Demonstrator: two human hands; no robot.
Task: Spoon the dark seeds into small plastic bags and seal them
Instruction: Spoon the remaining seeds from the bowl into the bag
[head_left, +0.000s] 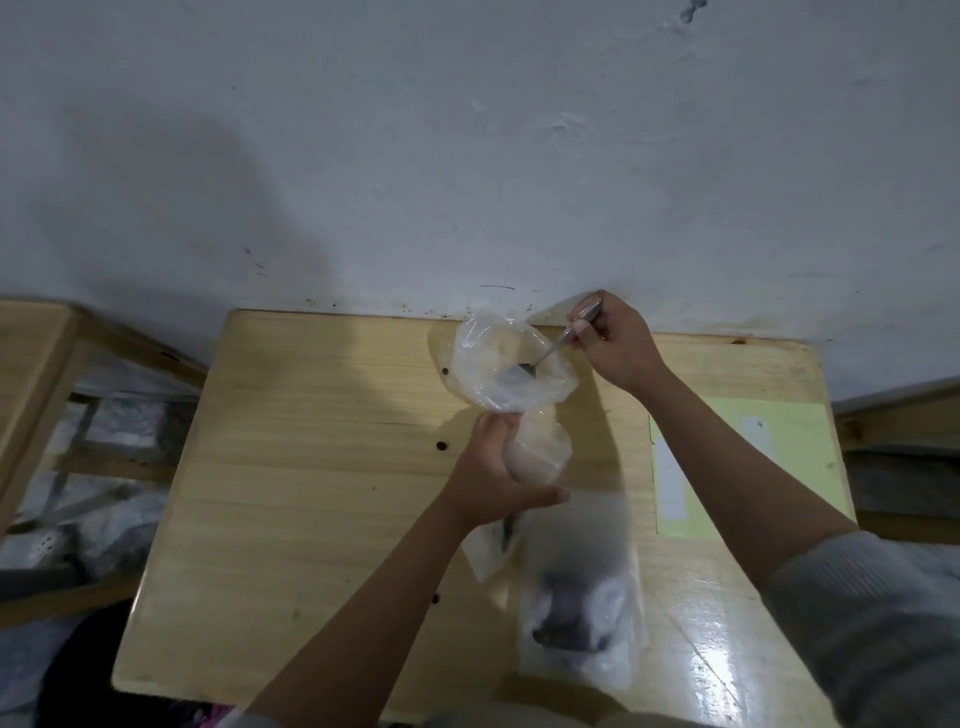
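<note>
Head view, looking down on a pale wooden table (291, 467) pushed against a scuffed white wall (467, 156). Left hand (493, 478) is curled around the neck of a clear plastic bag (511, 364), gripping it below the mouth so the top flares wide. Right hand (618, 343) pinches the handle of a metal spoon (556, 348), fingers closed on it, and the bowl of the spoon sits down inside the bag's mouth with a small dark load on it. Below the left wrist, a second small bag (493, 545) lies flat on the table with a thin dark streak of seeds in it. Nearer the table's front edge lies a larger bag (582, 597), blurred, with a dark heap of seeds (566, 618) showing through the plastic. At the right side of the table, a yellow sheet (737, 467) lies under the right forearm, carrying white labels; there is a tiny mark on the upper label, but it is too small to read. A grey ribbed sleeve (872, 623) covers the right upper arm. A wooden bench frame (47, 364) stands to the left.
</note>
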